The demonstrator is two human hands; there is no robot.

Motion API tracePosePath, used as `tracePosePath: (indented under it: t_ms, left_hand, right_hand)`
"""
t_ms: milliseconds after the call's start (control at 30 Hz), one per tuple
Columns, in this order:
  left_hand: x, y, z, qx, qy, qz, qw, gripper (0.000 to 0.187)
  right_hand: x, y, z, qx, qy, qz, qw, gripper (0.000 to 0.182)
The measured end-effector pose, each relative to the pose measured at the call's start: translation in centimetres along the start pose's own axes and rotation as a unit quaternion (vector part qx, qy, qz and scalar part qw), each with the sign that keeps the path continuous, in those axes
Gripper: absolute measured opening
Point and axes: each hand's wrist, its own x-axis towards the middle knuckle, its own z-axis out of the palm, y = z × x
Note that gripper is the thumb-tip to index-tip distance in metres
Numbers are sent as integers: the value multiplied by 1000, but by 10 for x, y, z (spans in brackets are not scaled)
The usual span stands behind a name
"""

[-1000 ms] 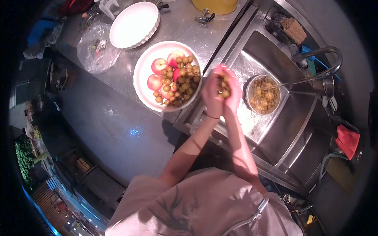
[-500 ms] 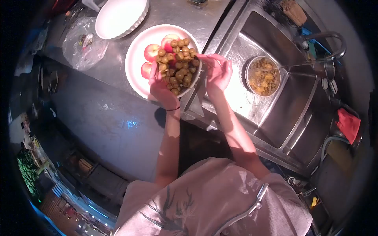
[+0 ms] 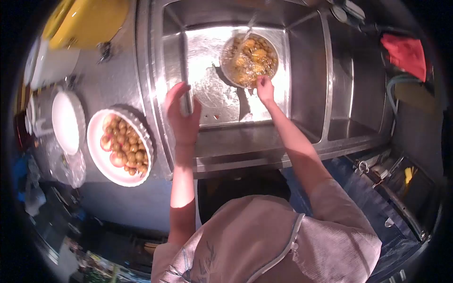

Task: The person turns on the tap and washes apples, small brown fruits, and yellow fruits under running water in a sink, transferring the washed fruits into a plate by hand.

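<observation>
My right hand [image 3: 265,89] reaches to the near rim of a round bowl [image 3: 228,78] in the sink. Its fingers are bunched together there, and what they grip is hidden. Water [image 3: 251,23] runs into this bowl, over orange fruit pieces [image 3: 258,55] and small round brownish fruits. My left hand [image 3: 183,115], fingers spread and holding nothing, hovers over the sink's left edge. Left of it, on the steel counter, stands a fluted white dish [image 3: 97,153]. A bunch of small round brown fruits [image 3: 128,144] lies in it on top of red-and-yellow fruits [image 3: 117,159].
The steel sink [image 3: 212,89] has a second basin [image 3: 354,94] on the right. An upright-edged white dish [image 3: 67,122] and a clear plastic bag [image 3: 71,170] lie at the counter's left. A yellow object [image 3: 89,23] stands behind. A red cloth [image 3: 404,54] hangs far right.
My hands have left the brown fruits, which now rest in the fluted dish. The view has turned right to the sink, and my right hand has moved to the bowl there.
</observation>
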Motion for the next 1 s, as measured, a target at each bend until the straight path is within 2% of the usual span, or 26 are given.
tracePosePath:
  t_ms: [33,67,100,133,167,233,333,433,567,600,700,733,833,867,900,967,1000]
  left_hand:
    - [1,-19,36,39,-48,19,998,30]
    - [2,-41,68,47,-127,41,990,31]
    - [7,-50,93,53,-205,24,977,32]
    - [5,-79,122,64,-259,38,963,31]
    - [7,-97,144,87,-303,58,947,30]
    - [10,-122,181,138,-358,74,921,27]
    - [9,-157,219,239,-405,45,882,29]
    - [19,-143,235,258,-460,35,849,34]
    - [17,-140,253,318,-446,41,835,39]
    - [19,-146,256,303,-436,61,845,39]
    - [28,-134,260,321,-480,-3,816,40]
    - [29,-138,261,300,-482,-4,823,35]
    - [38,-134,260,262,-522,-79,807,34]
    - [35,-136,257,206,-476,-93,850,34]
    - [34,-137,254,253,-482,-46,837,34]
    - [35,-135,249,346,-487,49,801,35]
    - [29,-141,246,359,-469,93,801,32]
  right_hand:
    - [17,23,4,-60,48,-9,997,20]
    - [28,32,1,-34,33,17,999,19]
    - [37,39,-2,-8,18,42,999,19]
    - [39,46,-4,-32,28,-13,999,19]
    - [40,54,-4,14,44,-54,997,18]
    - [47,61,-10,-60,-16,-42,997,19]
    - [41,51,-21,-23,-54,-45,997,17]
    - [45,50,-26,-61,-83,-96,990,20]
    - [49,49,-24,-153,-141,-147,967,28]
    - [52,45,-25,-210,-186,-166,945,33]
    - [57,67,-5,-318,-131,-228,911,35]
    - [59,74,3,-296,-111,-219,923,34]
    - [72,81,15,-237,-65,-199,949,31]
    - [75,79,17,-221,-64,-196,953,30]
    - [76,76,18,-204,-65,-193,958,30]
    - [76,61,12,-241,-125,-169,948,29]
    - [73,54,10,-258,-156,-157,940,28]
